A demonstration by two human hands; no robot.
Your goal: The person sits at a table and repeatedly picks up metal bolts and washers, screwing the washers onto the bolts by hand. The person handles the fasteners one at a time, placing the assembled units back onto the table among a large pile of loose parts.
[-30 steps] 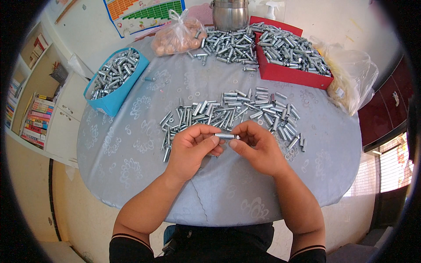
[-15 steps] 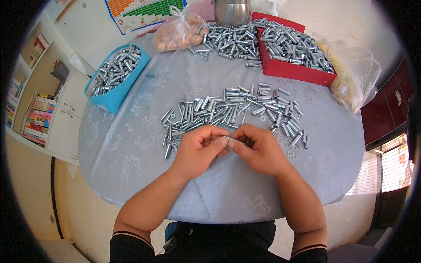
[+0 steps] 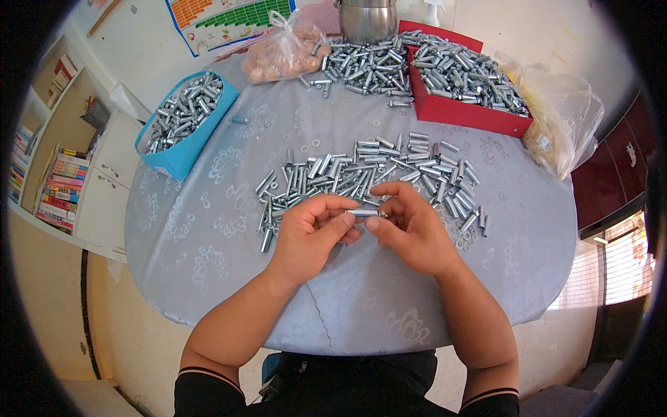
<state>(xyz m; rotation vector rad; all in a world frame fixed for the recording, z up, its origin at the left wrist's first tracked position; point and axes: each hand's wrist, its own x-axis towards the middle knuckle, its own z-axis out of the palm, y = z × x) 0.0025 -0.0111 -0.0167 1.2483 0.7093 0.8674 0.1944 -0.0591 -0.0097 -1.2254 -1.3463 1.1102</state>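
My left hand (image 3: 311, 234) and my right hand (image 3: 408, 226) meet over the middle of a round table covered with a pale blue patterned cloth (image 3: 208, 229). Between their fingertips they pinch one short silver metal sleeve (image 3: 363, 213), lying sideways. Just beyond my fingers spreads a loose pile of the same metal sleeves (image 3: 368, 174), with small washers scattered among them.
A blue box (image 3: 182, 125) of sleeves sits at the far left, a red tray (image 3: 465, 87) full of them at the far right. A bag of brown round items (image 3: 286, 55), a steel pot (image 3: 367, 19) and a clear plastic bag (image 3: 566, 125) ring the back. Bookshelves (image 3: 48, 167) stand left.
Both hands have stayed together over the table, turning the small sleeve between the fingertips; the view has shifted slightly, and the piles have not moved.
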